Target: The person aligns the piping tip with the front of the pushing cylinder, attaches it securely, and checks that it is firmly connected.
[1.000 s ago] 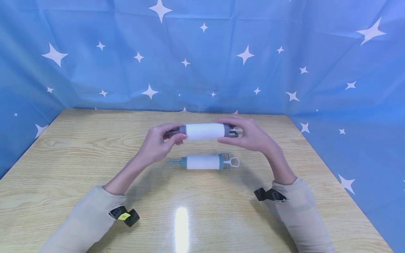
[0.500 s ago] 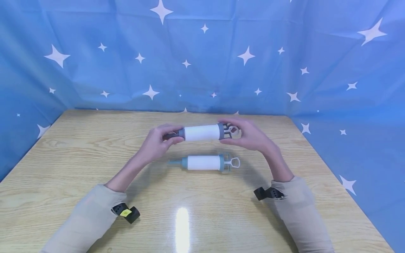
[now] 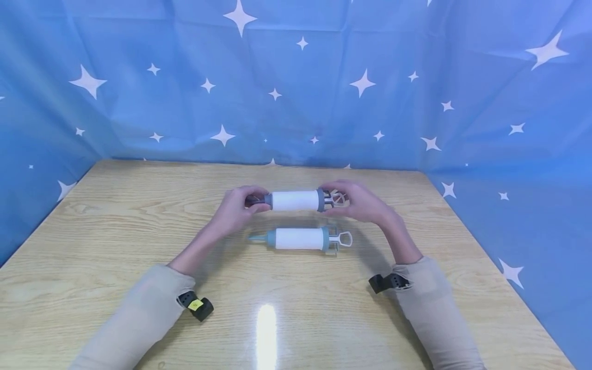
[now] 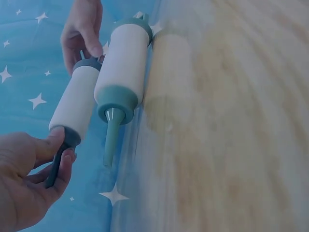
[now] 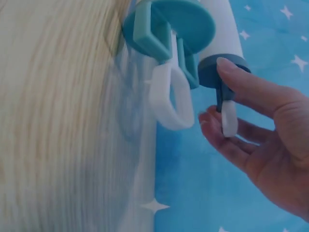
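A large syringe with a white barrel and dark grey-blue ends [image 3: 295, 201] lies level between both hands, beyond a second syringe. My left hand [image 3: 235, 208] pinches its nozzle end; in the left wrist view the thumb presses by the dark collar and the fingers [image 4: 67, 166] curl round the thin nozzle. At the other end my right hand [image 3: 358, 201] grips the dark collar near the pale pull ring [image 5: 229, 118], thumb on the collar edge. Nearer to me, untouched on the table, is the second syringe [image 3: 299, 239], with a teal nozzle, teal collars and a white pull ring.
The wood-grain table [image 3: 139, 226] spreads out all round the syringes. Behind it and along the sides hangs a blue curtain [image 3: 296, 118] with white stars. A bright light reflection shows on the table near the front.
Both hands have brought the grey-blue syringe down and slightly nearer the teal one, levelling it after a small tilt. The right fingers have shifted along its handle end. The teal syringe stays put.
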Demonstrator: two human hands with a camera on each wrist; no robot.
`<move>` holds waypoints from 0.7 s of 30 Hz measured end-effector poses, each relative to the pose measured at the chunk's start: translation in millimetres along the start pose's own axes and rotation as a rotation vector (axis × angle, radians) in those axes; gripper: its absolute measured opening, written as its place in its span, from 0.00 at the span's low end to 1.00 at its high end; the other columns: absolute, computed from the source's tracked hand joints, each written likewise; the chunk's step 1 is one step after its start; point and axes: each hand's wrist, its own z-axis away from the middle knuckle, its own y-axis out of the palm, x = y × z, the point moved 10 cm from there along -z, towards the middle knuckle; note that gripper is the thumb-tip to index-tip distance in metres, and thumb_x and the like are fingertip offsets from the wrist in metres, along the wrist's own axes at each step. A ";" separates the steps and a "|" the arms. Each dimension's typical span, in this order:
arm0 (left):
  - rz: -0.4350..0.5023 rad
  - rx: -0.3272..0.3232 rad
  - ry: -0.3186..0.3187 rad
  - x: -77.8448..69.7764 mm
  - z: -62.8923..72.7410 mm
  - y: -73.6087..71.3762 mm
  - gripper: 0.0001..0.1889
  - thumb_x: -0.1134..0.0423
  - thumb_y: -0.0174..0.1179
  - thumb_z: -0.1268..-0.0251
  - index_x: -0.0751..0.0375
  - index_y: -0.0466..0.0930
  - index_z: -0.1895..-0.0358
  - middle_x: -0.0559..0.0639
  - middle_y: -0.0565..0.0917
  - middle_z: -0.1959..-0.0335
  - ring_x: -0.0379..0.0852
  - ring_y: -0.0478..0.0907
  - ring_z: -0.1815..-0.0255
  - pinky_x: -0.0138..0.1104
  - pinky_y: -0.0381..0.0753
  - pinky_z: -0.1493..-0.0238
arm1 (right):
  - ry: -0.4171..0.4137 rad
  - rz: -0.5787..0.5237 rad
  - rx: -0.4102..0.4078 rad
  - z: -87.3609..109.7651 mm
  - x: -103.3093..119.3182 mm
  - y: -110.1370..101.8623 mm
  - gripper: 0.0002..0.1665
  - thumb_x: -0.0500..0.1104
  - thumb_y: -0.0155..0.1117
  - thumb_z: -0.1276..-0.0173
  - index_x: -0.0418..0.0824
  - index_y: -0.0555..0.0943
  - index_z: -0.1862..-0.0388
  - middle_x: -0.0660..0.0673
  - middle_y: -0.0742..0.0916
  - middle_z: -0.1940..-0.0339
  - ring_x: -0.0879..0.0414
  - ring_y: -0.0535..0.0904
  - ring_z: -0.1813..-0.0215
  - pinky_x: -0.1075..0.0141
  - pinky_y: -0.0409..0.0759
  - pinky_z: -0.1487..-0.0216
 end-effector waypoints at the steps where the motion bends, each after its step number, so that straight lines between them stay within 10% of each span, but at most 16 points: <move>1: -0.006 0.006 -0.005 1.1 -1.3 1.5 0.16 0.68 0.68 0.34 0.68 0.83 0.45 0.60 0.86 0.55 0.52 0.85 0.57 0.40 0.86 0.56 | -0.006 -0.009 0.012 0.3 -0.8 1.5 0.38 0.42 0.78 0.38 0.36 0.74 0.30 0.37 0.82 0.40 0.45 0.80 0.46 0.51 0.82 0.45; 21: -0.019 0.190 -0.135 24.7 -18.3 34.0 0.20 0.70 0.67 0.34 0.71 0.79 0.40 0.62 0.85 0.51 0.54 0.84 0.51 0.41 0.84 0.47 | 0.045 -0.036 0.151 2.7 -25.0 23.1 0.33 0.33 0.73 0.38 0.33 0.76 0.33 0.40 0.85 0.45 0.42 0.80 0.43 0.48 0.79 0.39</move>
